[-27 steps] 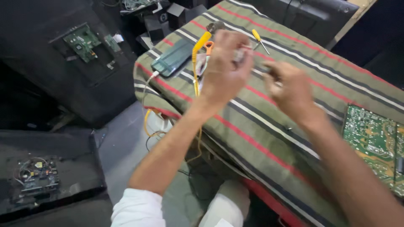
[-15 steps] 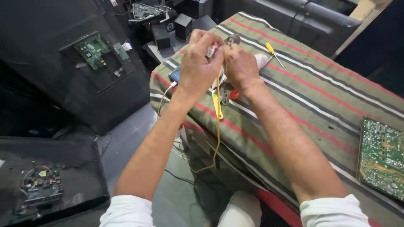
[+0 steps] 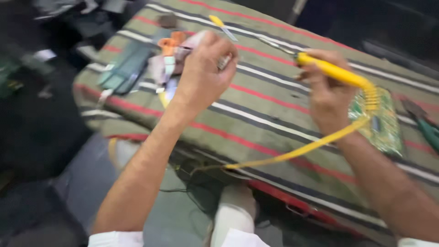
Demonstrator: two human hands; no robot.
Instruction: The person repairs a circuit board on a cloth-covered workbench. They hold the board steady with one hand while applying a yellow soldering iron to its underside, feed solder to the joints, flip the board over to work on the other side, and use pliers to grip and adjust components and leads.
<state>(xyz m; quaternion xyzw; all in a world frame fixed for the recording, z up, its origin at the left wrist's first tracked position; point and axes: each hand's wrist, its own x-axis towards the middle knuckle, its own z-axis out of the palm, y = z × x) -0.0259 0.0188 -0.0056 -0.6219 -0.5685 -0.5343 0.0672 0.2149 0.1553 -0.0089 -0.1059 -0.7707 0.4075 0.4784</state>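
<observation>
My right hand (image 3: pixel 323 93) grips a yellow-handled soldering iron (image 3: pixel 336 72), its metal tip pointing left over the striped cloth (image 3: pixel 270 114). Its yellow cord (image 3: pixel 292 153) loops down off the table edge. My left hand (image 3: pixel 203 75) is closed around a small metallic object (image 3: pixel 224 61), held above the cloth; what it is stays blurred. A green circuit board (image 3: pixel 382 121) lies just right of my right hand.
A dark phone (image 3: pixel 128 68), an orange-handled tool (image 3: pixel 170 42) and a yellow screwdriver (image 3: pixel 222 26) lie on the cloth at the far left. Green-handled pliers (image 3: pixel 427 128) rest at the right edge. Dark equipment sits on the floor at left.
My hands, joined half a second ago, have moved apart. The right hand carried the soldering iron to the right, toward the circuit board. The view has shifted and blurred.
</observation>
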